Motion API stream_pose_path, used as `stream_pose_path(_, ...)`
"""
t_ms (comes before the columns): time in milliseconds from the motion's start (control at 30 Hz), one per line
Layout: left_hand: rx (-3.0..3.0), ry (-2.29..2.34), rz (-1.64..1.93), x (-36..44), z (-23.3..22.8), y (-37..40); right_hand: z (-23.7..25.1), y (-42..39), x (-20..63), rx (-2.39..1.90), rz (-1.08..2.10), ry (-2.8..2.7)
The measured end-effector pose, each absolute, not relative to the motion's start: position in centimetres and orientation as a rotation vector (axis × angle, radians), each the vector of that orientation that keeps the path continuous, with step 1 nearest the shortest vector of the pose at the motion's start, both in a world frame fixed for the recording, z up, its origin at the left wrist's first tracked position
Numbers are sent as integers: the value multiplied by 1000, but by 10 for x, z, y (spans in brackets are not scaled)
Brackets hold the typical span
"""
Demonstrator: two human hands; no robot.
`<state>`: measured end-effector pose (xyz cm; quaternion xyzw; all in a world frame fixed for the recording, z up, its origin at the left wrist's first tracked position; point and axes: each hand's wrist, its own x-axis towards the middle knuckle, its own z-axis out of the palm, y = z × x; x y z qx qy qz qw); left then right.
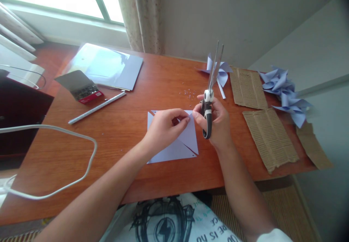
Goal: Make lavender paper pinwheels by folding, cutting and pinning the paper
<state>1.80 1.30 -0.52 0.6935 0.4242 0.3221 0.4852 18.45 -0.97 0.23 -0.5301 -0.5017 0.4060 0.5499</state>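
A pale lilac paper square lies on the table, with slits cut in from its corners and small dark dots near some corners. My left hand rests over its upper part, thumb and fingers pinched on the paper near the top right corner. In my right hand is a pair of scissors with black and white handles, its blades pointing up and slightly apart. The right thumb tip is close to the same paper corner; whether it touches is unclear. Tiny paper bits lie just beyond.
Finished paper pinwheels sit at the back and right, beside cardboard pieces. On the left are a rolled paper stick, an open red box of small pins, a clear folder with sheets and a white cable.
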Motion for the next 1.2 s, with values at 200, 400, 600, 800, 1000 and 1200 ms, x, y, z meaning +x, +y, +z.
stream_pose_path(200, 1623, 1069, 792, 17, 0, 13, 5, -11, 183, -1285, 940, -1230)
stream_pose_path(400, 1501, 1019, 784, 16, -2, 15, 3, -15, 181, -1283, 849, -1332)
stream_pose_path(600, 1357, 968, 791, 15, 0, 15, -8, -16, 183, -1317, 699, -1403)
stream_pose_path(800, 1344, 963, 801, 15, 1, 16, -6, -18, 182, -1337, 699, -1406)
stream_pose_path(1000, 1349, 978, 805, 15, 0, 16, 3, -14, 180, -1313, 724, -1236)
stream_pose_path(1200, 1342, 971, 810, 15, 4, 15, 2, -10, 185, -1308, 943, -1205)
